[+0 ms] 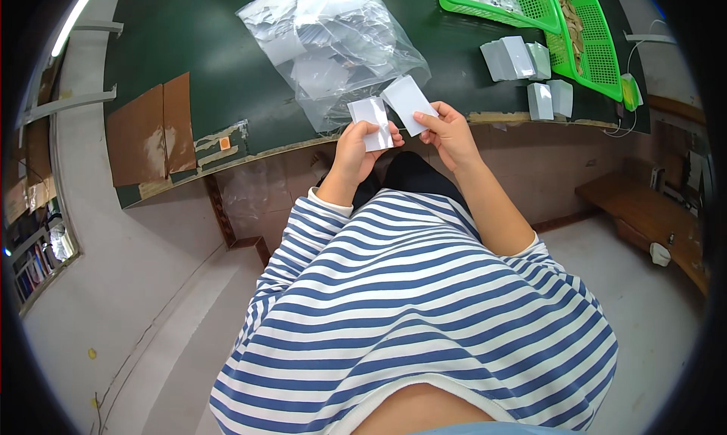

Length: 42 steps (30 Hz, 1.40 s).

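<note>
White cards [409,104] in both hands [356,149] overhang the table edge [303,143].

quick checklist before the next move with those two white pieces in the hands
1. Left hand grips the small clear-wrapped white packet: ok.
2. Right hand pinches the flat white rectangular card by its lower edge: ok.
3. Card and packet held apart, not overlapping: ok.
4. Packet's opening facing the card: cannot tell.
5. Big clear plastic bag of white pieces lies on the dark green table just beyond the hands: ok.
6. Green plastic mesh baskets and stacked grey-white cards stand apart to the right: ok.
</note>
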Available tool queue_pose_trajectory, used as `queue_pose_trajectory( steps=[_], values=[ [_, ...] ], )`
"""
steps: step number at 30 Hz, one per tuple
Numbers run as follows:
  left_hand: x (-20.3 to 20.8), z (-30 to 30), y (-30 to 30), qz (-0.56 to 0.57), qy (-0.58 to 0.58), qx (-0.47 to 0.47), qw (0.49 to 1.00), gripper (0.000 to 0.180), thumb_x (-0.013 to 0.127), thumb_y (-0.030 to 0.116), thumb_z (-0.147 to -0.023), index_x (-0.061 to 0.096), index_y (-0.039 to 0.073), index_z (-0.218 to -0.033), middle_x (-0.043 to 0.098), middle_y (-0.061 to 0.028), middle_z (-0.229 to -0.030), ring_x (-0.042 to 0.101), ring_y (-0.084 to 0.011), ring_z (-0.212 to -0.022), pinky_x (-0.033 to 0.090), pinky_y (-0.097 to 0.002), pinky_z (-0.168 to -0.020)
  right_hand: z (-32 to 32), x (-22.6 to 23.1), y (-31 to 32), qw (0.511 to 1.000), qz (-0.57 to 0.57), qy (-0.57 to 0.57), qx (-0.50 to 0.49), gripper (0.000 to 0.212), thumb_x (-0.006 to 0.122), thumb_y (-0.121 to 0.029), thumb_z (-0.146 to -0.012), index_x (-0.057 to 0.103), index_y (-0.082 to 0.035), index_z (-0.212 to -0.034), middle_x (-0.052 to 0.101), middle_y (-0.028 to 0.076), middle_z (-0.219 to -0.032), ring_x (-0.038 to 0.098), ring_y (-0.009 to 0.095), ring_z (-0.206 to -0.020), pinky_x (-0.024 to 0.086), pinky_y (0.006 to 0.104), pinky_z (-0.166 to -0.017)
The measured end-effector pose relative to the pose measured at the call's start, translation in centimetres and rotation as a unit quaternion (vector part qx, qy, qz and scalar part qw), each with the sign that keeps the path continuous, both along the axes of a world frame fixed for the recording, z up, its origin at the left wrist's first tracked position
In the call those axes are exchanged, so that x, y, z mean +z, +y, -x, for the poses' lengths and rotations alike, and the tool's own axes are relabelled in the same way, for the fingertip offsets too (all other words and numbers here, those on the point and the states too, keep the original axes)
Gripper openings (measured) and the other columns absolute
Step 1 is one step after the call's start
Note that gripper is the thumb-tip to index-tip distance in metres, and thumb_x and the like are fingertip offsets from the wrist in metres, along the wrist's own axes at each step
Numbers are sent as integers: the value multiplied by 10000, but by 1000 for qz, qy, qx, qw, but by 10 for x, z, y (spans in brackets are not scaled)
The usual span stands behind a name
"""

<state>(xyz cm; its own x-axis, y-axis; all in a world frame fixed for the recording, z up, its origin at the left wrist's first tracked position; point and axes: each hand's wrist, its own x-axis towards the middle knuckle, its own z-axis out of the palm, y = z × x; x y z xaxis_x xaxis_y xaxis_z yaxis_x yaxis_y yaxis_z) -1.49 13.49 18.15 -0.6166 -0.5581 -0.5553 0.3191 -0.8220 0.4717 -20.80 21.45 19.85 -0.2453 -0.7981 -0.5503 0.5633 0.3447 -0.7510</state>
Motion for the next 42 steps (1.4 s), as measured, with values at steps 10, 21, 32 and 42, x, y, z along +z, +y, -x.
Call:
queue_pose_trajectory(
  steps=[10, 21, 32, 42],
  values=[
    [-7, 14, 16, 39, -5, -20, 999, 360, 484, 247, -1056, 530, -21, -1291, 656, -158, -1104, 688, -285, -1000, 583, -448, -905, -17, 7, 11, 983, 62, 175, -15, 158, 785, -105, -913, 647, -53, -969, 654, -9, -850, 567, 37, -658, 468, 207, -601],
    [6, 22, 15, -35, 31, -39, 998, 317, 600, 284, -1044, 642, 63, -1267, 666, -63, -1194, 664, -186, -1054, 565, -354, -875, -41, 18, -1, 705, 235, 655, 137, 212, 721, -40, -690, 579, -63, -845, 604, 103, -885, 641, 318, -802, 548, 408, -677],
    [-48, 13, -34, 86, -106, 68, 988, 290, 520, 263, -1080, 557, 25, -1241, 631, -110, -990, 676, -276, -948, 652, -520, -814, -23, -92, -80, 972, 10, 233, -36, 287, 739, -142, -844, 711, 34, -1068, 719, 76, -912, 640, 152, -784, 525, 315, -730],
    [-89, 9, -50, 45, -150, 109, 982, 295, 473, 222, -1080, 603, -10, -953, 651, -167, -976, 689, -324, -1003, 645, -499, -872, -20, -85, -187, 958, -97, -100, -249, 405, 719, -260, -934, 643, 26, -1210, 686, 173, -1145, 703, 302, -996, 592, 412, -773]
  ],
)
